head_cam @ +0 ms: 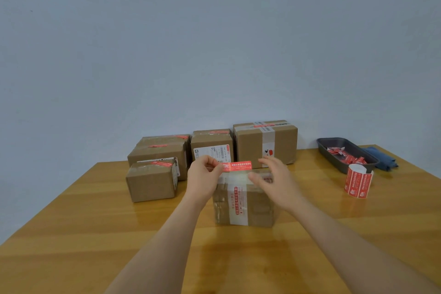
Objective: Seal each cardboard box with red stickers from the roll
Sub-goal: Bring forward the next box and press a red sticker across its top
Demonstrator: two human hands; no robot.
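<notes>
Pinching one short end of a peeled red sticker [237, 166] between thumb and curled fingers, the left hand [204, 177] holds it level just above the taped cardboard box [243, 200], while the right hand [274, 178] hovers at the strip's free end, fingers relaxed, spread, gripping nothing. The sticker looks feather-light, limp and tacky underneath, so it is probably best taken by its ends and kept taut. Beyond the right fingers stands the sticker roll [358, 184]; behind it, a dark tray [334, 154] of red scraps.
</notes>
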